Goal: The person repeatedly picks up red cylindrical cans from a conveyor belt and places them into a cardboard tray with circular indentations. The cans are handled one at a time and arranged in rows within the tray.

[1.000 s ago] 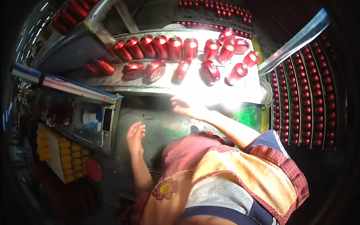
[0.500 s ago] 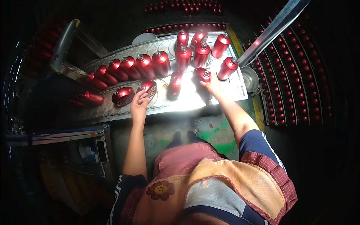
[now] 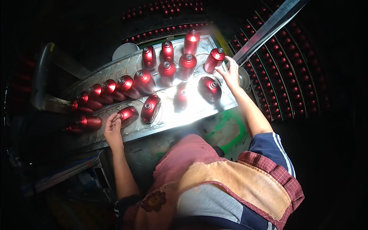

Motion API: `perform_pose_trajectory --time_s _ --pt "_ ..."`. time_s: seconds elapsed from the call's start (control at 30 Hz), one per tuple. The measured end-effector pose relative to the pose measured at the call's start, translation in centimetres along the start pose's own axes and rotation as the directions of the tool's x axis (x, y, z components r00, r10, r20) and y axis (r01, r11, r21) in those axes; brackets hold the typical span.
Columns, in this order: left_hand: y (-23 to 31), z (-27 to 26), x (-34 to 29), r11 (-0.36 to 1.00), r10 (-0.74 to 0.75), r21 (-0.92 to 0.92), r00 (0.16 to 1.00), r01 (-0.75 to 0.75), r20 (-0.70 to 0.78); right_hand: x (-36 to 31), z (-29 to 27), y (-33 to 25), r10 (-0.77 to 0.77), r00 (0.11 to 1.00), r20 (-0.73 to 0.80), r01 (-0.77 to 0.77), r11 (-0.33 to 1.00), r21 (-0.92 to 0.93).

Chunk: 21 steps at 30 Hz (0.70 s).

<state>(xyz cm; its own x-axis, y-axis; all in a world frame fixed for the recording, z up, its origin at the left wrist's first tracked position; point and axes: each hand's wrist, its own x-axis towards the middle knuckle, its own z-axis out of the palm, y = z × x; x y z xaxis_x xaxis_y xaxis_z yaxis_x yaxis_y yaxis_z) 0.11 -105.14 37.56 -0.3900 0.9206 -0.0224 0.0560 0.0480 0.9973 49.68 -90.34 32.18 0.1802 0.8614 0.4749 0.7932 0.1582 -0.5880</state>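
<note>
My left hand [image 3: 113,128] has its fingers curled at the neck end of a red metallic bottle [image 3: 129,114] near the table's front edge. Over at the right end, my right hand [image 3: 230,76] has its thumb and fingers on the side of another red bottle [image 3: 214,61] with a pale threaded neck. Just in front of that one, a red bottle [image 3: 209,89] shows dark reflections on its side and touches neither hand. Between my hands are a red bottle [image 3: 150,108] and one washed out by bright light [image 3: 181,99]. The bottles stand on a long metal table [image 3: 168,120].
Several red bottles [image 3: 143,81] form a row towards the left, beside a grey metal frame [image 3: 41,76]. Slanting in at the right is a metal bar [image 3: 268,28], with a round metal bowl [image 3: 243,79] below. Racks of red bottles [image 3: 283,73] fill the right and far sides.
My left hand has gone from one front bottle to its left neighbour. My right hand has left the front bottle for the one behind it. The view has turned.
</note>
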Motion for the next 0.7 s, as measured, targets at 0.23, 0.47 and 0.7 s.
perform_pose_trajectory --time_s 0.23,0.47,0.7 --pt "2.1 2.2 2.0 0.998 -0.033 0.044 0.96 0.047 -0.277 15.9 8.5 2.7 -0.084 0.936 0.342 -0.051 0.929 0.366" --pt "2.9 -3.6 -1.6 0.998 0.019 0.059 0.714 0.031 -0.7 22.6 14.8 -2.7 -0.299 0.726 0.62 -0.006 0.898 0.44" --pt "-1.0 -5.4 7.7 0.915 0.242 0.403 0.768 0.024 -0.594 25.3 19.6 -9.5 -0.468 0.263 0.844 0.122 0.884 0.452"
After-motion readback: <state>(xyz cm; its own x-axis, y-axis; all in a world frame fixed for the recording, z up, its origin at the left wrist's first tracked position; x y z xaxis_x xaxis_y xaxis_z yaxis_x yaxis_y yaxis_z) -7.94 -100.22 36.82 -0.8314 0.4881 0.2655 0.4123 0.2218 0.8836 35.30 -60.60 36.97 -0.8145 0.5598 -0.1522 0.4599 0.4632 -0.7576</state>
